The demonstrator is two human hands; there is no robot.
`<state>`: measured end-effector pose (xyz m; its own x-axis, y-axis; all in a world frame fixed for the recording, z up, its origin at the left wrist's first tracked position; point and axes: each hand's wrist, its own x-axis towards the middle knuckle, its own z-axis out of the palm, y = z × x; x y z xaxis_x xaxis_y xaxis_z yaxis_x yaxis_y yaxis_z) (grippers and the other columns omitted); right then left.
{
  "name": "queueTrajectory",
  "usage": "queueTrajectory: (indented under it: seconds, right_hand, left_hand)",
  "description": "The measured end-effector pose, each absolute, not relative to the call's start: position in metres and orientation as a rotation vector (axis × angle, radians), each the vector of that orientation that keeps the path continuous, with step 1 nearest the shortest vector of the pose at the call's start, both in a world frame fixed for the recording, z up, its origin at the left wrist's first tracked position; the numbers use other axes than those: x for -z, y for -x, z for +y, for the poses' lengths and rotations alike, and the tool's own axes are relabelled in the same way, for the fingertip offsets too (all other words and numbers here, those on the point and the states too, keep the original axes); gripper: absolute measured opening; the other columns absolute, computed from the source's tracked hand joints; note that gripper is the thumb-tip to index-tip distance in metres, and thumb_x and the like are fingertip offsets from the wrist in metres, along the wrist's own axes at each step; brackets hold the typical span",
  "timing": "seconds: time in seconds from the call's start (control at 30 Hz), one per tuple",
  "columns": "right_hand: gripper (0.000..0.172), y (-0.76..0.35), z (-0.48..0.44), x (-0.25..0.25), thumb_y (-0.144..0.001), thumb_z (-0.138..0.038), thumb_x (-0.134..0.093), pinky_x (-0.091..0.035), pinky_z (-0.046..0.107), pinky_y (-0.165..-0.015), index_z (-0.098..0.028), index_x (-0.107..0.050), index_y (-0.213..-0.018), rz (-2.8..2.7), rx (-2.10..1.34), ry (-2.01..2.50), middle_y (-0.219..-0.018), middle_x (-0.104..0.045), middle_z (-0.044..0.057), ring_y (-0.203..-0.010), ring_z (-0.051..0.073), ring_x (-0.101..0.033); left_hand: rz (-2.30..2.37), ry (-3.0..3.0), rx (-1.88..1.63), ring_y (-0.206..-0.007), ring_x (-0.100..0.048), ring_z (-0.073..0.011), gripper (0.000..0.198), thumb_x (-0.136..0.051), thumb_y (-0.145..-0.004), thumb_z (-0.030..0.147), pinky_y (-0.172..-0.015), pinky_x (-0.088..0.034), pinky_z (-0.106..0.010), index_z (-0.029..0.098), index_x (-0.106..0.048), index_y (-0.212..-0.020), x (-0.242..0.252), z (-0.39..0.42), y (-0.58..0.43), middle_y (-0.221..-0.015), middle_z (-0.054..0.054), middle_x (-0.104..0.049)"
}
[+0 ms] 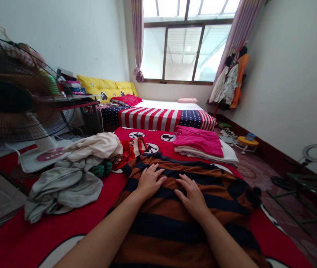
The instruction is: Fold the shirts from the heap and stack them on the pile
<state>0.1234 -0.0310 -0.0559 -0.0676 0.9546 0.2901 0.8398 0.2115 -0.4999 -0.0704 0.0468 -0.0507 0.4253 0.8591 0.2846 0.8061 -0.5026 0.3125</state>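
Observation:
A brown and navy striped garment [175, 223] lies spread on the red bed cover [35, 234] in front of me. My left hand [149, 181] rests flat on it with fingers spread, palm down. Just to the right, my right hand [192, 193] also lies flat on the stripes with fingers stretched out. Neither hand holds anything. The two hands sit side by side near the garment's far part.
A heap of unfolded clothes [74, 171] lies to the left. A folded stack topped by a pink garment [200, 143] sits at the back right. A standing fan [13, 93] is at the left. Beyond is a striped blanket [158, 118]; clothes hang [231, 83] by the window.

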Motion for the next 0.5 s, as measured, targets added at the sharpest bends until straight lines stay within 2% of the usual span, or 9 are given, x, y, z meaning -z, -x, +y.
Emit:
queueTrajectory:
  seconds: [0.07,0.13,0.23,0.3,0.37,0.43,0.5]
  right_hand:
    - [0.034,-0.124,-0.031,0.055,-0.086,-0.031,-0.052,-0.023,0.053,-0.112,-0.02,-0.062,-0.116,-1.907,-0.286,1.629,-0.14,-0.05,0.01,-0.136,0.025,-0.037]
    - [0.032,-0.124,-0.032,0.055,-0.085,-0.029,-0.053,-0.022,0.053,-0.112,-0.021,-0.063,-0.113,-1.882,-0.306,1.595,-0.139,-0.051,0.01,-0.135,0.025,-0.038]
    - [0.029,-0.125,-0.033,0.055,-0.083,-0.027,-0.055,-0.022,0.054,-0.112,-0.022,-0.065,-0.109,-1.846,-0.349,1.553,-0.137,-0.053,0.009,-0.134,0.025,-0.039]
    - [0.026,-0.126,-0.034,0.054,-0.082,-0.026,-0.056,-0.021,0.055,-0.112,-0.022,-0.067,-0.106,-1.815,-0.383,1.534,-0.134,-0.055,0.009,-0.133,0.026,-0.041]
    - [0.022,-0.126,-0.035,0.052,-0.082,-0.025,-0.057,-0.021,0.055,-0.112,-0.022,-0.069,-0.1,-1.767,-0.418,1.506,-0.13,-0.059,0.009,-0.129,0.026,-0.046]
    - [0.019,-0.127,-0.034,0.05,-0.081,-0.025,-0.057,-0.027,0.053,-0.111,-0.022,-0.069,-0.095,-1.687,-0.456,1.447,-0.125,-0.062,0.009,-0.123,0.025,-0.052]
    - [0.02,-0.127,-0.033,0.05,-0.081,-0.027,-0.057,-0.038,0.047,-0.105,-0.021,-0.068,-0.097,-1.538,-0.508,1.35,-0.121,-0.063,0.01,-0.114,0.024,-0.058]
  left_hand:
    - [1.526,-2.488,-0.686,-0.123,-0.051,-0.0213,0.036,-0.047,-0.091,0.044,-0.105,-0.038,-0.036,0.025,-0.065,-0.116,0.04,0.058,0.069,-0.131,-0.006,-0.059]
    - [1.605,-2.449,-0.739,-0.115,-0.056,-0.0191,0.033,-0.05,-0.091,0.037,-0.101,-0.041,-0.03,0.021,-0.064,-0.116,0.027,0.075,0.068,-0.122,-0.006,-0.063]
    - [1.793,-2.396,-0.776,-0.122,-0.05,-0.0237,0.041,-0.051,-0.088,0.028,-0.104,-0.038,-0.035,0.015,-0.054,-0.127,0.013,0.104,0.066,-0.128,-0.012,-0.057]
    - [1.89,-2.352,-0.749,-0.123,-0.048,-0.0296,0.049,-0.056,-0.085,0.03,-0.101,-0.039,-0.041,0.011,-0.05,-0.13,0.011,0.119,0.063,-0.128,-0.018,-0.056]
    - [1.948,-2.31,-0.699,-0.118,-0.052,-0.0342,0.055,-0.064,-0.079,0.036,-0.095,-0.042,-0.044,0.009,-0.054,-0.125,0.013,0.128,0.059,-0.12,-0.022,-0.059]
    - [1.961,-2.289,-0.685,-0.111,-0.056,-0.0346,0.05,-0.068,-0.075,0.038,-0.091,-0.044,-0.045,0.011,-0.06,-0.116,0.018,0.13,0.055,-0.112,-0.02,-0.064]
    - [1.917,-2.3,-0.722,-0.106,-0.059,-0.03,0.035,-0.065,-0.078,0.036,-0.091,-0.045,-0.042,0.018,-0.065,-0.107,0.02,0.126,0.052,-0.107,-0.013,-0.067]
